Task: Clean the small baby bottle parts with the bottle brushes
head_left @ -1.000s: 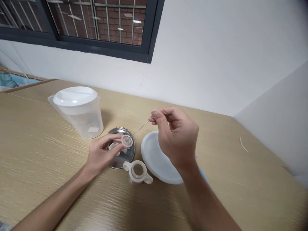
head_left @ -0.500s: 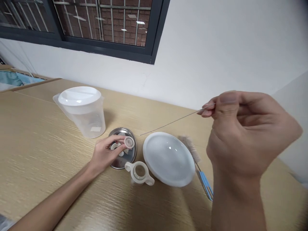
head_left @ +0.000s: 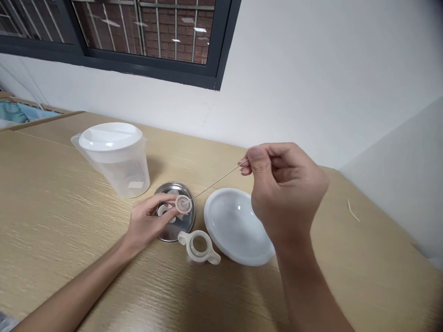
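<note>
Between the thumb and fingers of my left hand (head_left: pixel 147 219) is a small round translucent piece (head_left: pixel 183 204) with rings on its face, held over a round steel tray (head_left: pixel 185 223). My right hand (head_left: pixel 289 189), raised over the white bowl (head_left: pixel 226 226), pinches a thin wire rod (head_left: pixel 221 179). The rod slants down to the left, its tip at the middle of the round piece; how far in it goes, I cannot tell. A bottle with a two-handled pale collar (head_left: pixel 212 257) stands just in front of the tray. Several small pale parts lie in the tray.
A translucent pitcher (head_left: pixel 124 168) with a white lid stands at the back left. Far right on the wooden table (head_left: pixel 346 263) lies a thin pale curved strip (head_left: pixel 352 211). Wall and window (head_left: pixel 148 32) bound the back.
My right hand has moved left and away from me, bringing the rod's tip to the round piece. It now covers the bowl's right side and hides the blue-handled brush. My left hand has barely moved.
</note>
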Demonstrator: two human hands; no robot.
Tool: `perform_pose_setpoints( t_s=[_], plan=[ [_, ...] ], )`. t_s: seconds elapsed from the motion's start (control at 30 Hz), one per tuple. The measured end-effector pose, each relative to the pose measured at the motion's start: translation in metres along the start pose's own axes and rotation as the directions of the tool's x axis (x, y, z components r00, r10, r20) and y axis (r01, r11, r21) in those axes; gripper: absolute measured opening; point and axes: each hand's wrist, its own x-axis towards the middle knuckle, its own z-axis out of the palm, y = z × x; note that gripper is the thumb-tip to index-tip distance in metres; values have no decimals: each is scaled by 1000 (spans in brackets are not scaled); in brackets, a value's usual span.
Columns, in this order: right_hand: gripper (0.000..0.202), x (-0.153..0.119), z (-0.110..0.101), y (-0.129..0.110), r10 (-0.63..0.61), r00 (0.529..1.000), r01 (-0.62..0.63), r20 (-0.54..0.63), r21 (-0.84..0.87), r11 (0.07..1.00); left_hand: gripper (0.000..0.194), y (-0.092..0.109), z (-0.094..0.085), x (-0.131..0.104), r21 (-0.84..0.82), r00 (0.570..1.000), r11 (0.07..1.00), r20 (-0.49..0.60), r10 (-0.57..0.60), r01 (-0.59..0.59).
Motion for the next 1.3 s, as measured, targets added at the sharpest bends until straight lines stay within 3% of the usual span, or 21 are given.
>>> perform_pose_setpoints(
  t_s=[0.4, 0.6, 0.87, 1.03, 1.17, 1.3],
  plan=[
    [13, -34, 32, -1, 50, 974, -74, 222, 104, 992, 14, -1, 1, -2, 16, 999, 999, 0, -42, 42],
    [14, -40, 39, 2, 51, 955, -74, 292, 69, 995, 14, -2, 0, -1, -13, 998, 998, -11, -61, 61],
    [13, -44, 42, 3, 23, 934, -50, 357, 67, 996, 15, -3, 1, 0, -43, 996, 997, -68, -66, 63],
    [15, -56, 49, 8, -68, 896, 60, 439, 31, 998, 19, 3, 1, 3, -97, 987, 993, -136, -84, 71],
    [15, -60, 52, 10, -117, 890, 124, 441, 12, 992, 18, 3, -2, 5, -113, 986, 989, -125, -109, 95],
    [14, -50, 46, 8, -62, 929, 73, 364, -18, 997, 20, 2, -1, 6, -131, 990, 985, -72, -123, 112]
  ],
)
